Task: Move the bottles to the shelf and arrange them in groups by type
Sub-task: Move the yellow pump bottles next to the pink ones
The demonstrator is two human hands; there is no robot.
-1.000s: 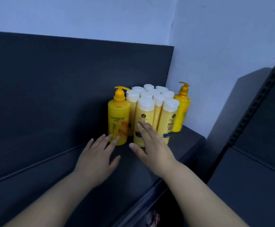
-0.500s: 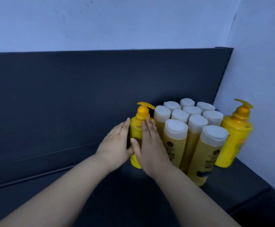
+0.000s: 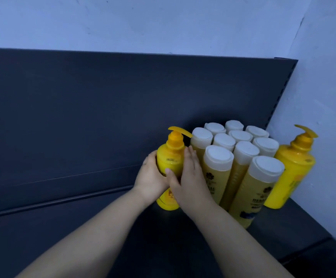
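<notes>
Nearest the camera, two bare forearms reached forward over the dark shelf point(image 3: 67, 233). The left hand point(image 3: 150, 177) was wrapped around the left side of a yellow pump bottle point(image 3: 170, 163), and the right hand point(image 3: 189, 177) was pressed flat against its right side, thumb across the front. Both hands were therefore clasped on that one bottle, which stood upright on the shelf, touching or just beside the left edge of the cluster.

Behind and to the right stood the white-capped bottles point(image 3: 241, 155), packed cap to cap in tight rows. A second pump bottle point(image 3: 293, 169) stood at the far right of the cluster, near the wall point(image 3: 323, 87).

Judged from this layout, the two pump bottles were split by the capped group, so the sorting by type looked unfinished. The risks were as follows:

- The right hand lay against the nearest capped bottle. Dragging the held bottle sideways could tip that row, and the tight packing would pass the knock along.
- The pump spout overhung the adjacent cap and could catch on lifting.
- The front right capped bottle stood near the shelf edge and could fall if pushed.

The shelf had a dark back panel point(image 3: 103, 109) with a perforated upright at its right end. Pale, scuffed walls met in a corner beyond it.
</notes>
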